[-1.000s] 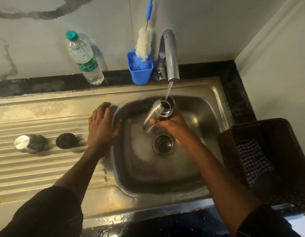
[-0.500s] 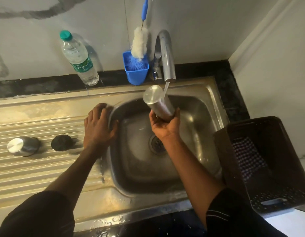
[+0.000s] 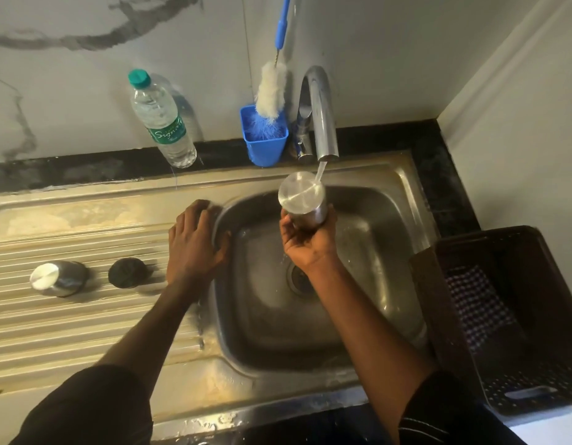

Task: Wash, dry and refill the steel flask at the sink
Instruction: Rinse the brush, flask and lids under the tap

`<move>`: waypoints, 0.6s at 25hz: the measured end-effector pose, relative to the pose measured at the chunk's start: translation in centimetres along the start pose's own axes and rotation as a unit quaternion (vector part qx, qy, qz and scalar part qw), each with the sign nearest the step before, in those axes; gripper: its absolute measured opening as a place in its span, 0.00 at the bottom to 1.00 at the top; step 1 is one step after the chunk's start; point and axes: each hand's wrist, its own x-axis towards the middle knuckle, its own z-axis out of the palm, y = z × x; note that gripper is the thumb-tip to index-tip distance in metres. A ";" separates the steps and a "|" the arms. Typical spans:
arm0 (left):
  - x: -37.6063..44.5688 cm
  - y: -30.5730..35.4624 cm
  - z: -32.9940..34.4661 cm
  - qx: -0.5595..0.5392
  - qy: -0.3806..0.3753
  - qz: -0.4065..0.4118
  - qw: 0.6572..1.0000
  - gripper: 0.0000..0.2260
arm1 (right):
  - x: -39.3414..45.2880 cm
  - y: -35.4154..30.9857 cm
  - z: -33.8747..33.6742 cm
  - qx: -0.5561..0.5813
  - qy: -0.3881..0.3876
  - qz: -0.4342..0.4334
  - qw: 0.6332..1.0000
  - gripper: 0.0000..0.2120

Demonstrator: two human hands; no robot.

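Right hand (image 3: pixel 307 239) grips the steel flask (image 3: pixel 302 200), base up, long axis near-vertical under the tap (image 3: pixel 321 114); left hand (image 3: pixel 195 242) rests flat and empty on the sink (image 3: pixel 406 194) rim

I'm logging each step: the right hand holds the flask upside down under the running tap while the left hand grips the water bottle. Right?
Not quite. The head view shows the left hand resting on the sink rim; the water bottle stands untouched by the wall. The rest holds: right hand, flask, tap.

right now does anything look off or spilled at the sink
Nothing spilled or damaged. The one oddity: the right hand holds the steel flask upside down, so water from the tap hits its base.
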 end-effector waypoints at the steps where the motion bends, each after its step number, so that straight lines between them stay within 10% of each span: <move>1: 0.0 0.0 -0.1 -0.002 0.001 -0.001 1.000 0.25 | -0.2 -0.3 0.3 0.013 -0.010 0.008 1.000 0.31; 7: 0.1 -0.3 0.4 0.000 0.012 0.005 1.000 0.25 | -1.9 -1.0 -0.4 -0.233 -0.068 -0.027 0.970 0.26; 12: -0.3 0.3 -0.5 -0.034 -0.024 -0.019 0.999 0.25 | -4.8 -2.0 -1.7 -0.554 -0.074 -0.235 0.795 0.28; 15: 0.5 1.7 -0.8 -0.133 0.020 -0.040 0.990 0.18 | -3.8 -2.7 -1.3 -0.517 -0.082 -0.297 0.798 0.33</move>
